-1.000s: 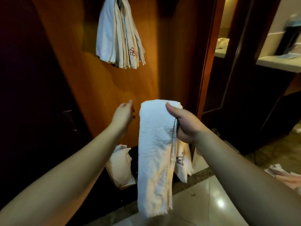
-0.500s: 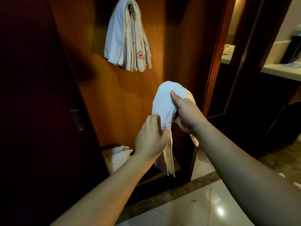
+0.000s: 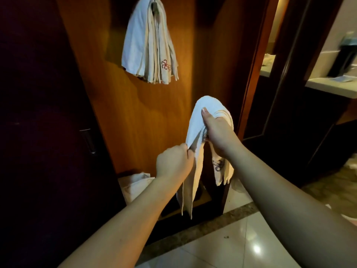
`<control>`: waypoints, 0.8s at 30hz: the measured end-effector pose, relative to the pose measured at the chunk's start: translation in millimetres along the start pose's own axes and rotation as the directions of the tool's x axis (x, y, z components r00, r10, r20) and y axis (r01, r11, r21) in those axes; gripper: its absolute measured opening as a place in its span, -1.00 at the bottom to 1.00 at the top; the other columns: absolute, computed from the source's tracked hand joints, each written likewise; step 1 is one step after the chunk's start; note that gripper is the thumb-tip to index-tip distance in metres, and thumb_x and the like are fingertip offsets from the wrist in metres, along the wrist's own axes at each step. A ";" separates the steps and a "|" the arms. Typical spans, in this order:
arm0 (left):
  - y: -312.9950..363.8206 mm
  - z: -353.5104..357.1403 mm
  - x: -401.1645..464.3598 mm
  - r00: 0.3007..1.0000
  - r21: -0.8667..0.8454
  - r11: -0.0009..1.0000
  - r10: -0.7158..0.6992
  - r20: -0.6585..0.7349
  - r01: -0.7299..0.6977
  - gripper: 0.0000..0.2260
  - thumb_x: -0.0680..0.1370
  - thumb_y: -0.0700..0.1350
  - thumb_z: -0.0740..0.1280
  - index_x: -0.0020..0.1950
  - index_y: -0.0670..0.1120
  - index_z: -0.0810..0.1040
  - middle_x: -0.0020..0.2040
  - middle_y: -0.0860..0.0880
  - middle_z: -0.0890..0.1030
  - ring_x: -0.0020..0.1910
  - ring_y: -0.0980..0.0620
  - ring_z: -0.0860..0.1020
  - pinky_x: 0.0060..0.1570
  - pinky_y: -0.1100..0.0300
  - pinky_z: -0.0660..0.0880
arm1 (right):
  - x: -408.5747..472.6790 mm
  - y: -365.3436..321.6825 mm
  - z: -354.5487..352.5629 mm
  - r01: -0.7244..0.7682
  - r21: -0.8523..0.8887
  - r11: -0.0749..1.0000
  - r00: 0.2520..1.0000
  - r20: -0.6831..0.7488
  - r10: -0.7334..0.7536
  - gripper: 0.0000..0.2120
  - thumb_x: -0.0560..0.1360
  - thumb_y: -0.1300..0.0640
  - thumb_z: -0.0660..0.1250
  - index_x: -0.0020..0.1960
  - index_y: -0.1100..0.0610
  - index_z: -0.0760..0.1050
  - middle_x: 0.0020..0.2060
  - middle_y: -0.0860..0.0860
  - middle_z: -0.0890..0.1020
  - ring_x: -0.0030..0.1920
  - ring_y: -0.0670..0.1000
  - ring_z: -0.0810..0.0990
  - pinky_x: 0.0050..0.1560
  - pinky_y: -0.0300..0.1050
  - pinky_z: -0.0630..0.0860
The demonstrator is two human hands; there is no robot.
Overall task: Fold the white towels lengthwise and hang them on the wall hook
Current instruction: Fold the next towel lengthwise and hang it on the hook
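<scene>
Fingers of both hands are curled on the white towel (image 3: 195, 128), left hand (image 3: 173, 161) pinching its edge below the hook (image 3: 154, 5); the fold could slip apart if either grip loosens.

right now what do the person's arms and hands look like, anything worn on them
Both forearms are bare right to the lower edge of the picture, with no sleeves in view. The left hand and right hand carry no gloves, and no watch, bracelet or ring shows. One short, unpainted thumbnail shows on the right hand.
</scene>
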State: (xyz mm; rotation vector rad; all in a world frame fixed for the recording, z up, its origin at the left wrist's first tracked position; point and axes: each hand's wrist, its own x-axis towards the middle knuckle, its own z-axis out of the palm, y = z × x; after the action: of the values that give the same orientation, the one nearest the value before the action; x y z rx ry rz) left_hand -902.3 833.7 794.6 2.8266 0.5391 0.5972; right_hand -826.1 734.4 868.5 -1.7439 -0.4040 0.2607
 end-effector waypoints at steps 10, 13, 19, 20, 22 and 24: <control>11.2 18.2 -25.9 0.996 -0.144 0.986 0.084 -0.011 -0.084 -0.69 0.66 0.16 0.14 0.17 0.02 0.55 -0.06 0.14 0.54 -0.10 0.19 0.51 -0.23 0.25 0.52 | -4.5 3.0 9.5 0.055 -0.145 0.988 0.998 -0.023 -0.059 -0.37 0.65 -0.24 0.04 0.44 0.23 0.41 0.39 0.15 0.47 0.36 0.11 0.44 0.39 0.00 0.31; 17.8 23.5 -24.0 0.997 -0.364 0.928 -0.077 0.025 0.080 -0.56 0.56 0.29 0.26 0.29 0.04 0.35 0.07 0.16 0.43 -0.02 0.18 0.48 -0.24 0.27 0.42 | -3.1 1.8 11.7 0.046 -0.172 0.984 0.998 -0.035 -0.052 -0.36 0.65 -0.25 0.02 0.43 0.24 0.41 0.38 0.17 0.48 0.31 0.09 0.47 0.39 0.01 0.34; 10.6 28.3 -13.6 0.987 -0.388 0.917 -0.138 -0.087 0.094 -0.66 0.59 0.02 0.31 0.34 0.02 0.35 0.15 0.10 0.48 0.01 0.15 0.52 -0.29 0.35 0.37 | -4.0 -1.3 5.8 0.089 -0.158 0.983 0.990 -0.092 -0.104 -0.50 0.65 -0.23 0.06 0.10 0.15 0.57 0.10 0.13 0.64 0.13 0.09 0.59 0.32 0.09 0.46; 4.4 29.8 -10.7 0.983 -0.392 0.912 -0.166 -0.075 0.124 -0.67 0.59 -0.01 0.31 0.34 0.02 0.38 0.15 0.10 0.50 0.00 0.14 0.52 -0.28 0.32 0.41 | -3.0 -1.8 2.9 0.098 -0.141 0.985 0.987 -0.110 -0.114 -0.53 0.65 -0.22 0.08 0.00 0.12 0.56 0.02 0.10 0.66 0.07 0.07 0.61 0.27 0.10 0.50; -10.9 34.5 -7.5 0.981 -0.353 0.921 -0.191 -0.036 0.167 -0.72 0.58 -0.05 0.32 0.30 0.00 0.46 0.14 0.09 0.52 0.01 0.10 0.54 -0.18 0.19 0.55 | 0.2 -1.8 -4.3 0.096 -0.089 0.991 0.983 -0.145 -0.109 -0.55 0.63 -0.21 0.12 -0.12 0.11 0.55 -0.06 0.07 0.67 0.00 0.07 0.65 0.20 0.13 0.56; -32.3 44.8 -6.1 0.979 -0.243 0.950 -0.202 -0.001 0.195 -0.78 0.59 -0.10 0.30 0.23 -0.01 0.53 0.08 0.06 0.53 0.00 0.07 0.53 -0.13 0.13 0.57 | 5.6 -1.3 -13.9 0.086 -0.029 0.996 0.975 -0.202 -0.090 -0.57 0.58 -0.21 0.17 -0.20 0.10 0.53 -0.13 0.07 0.69 -0.06 0.09 0.68 0.14 0.17 0.60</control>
State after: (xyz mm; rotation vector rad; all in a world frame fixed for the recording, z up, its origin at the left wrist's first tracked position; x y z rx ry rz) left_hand -898.5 855.4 743.6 2.5016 0.6943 0.6147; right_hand -815.7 724.4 872.9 -1.7477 -0.3347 0.0139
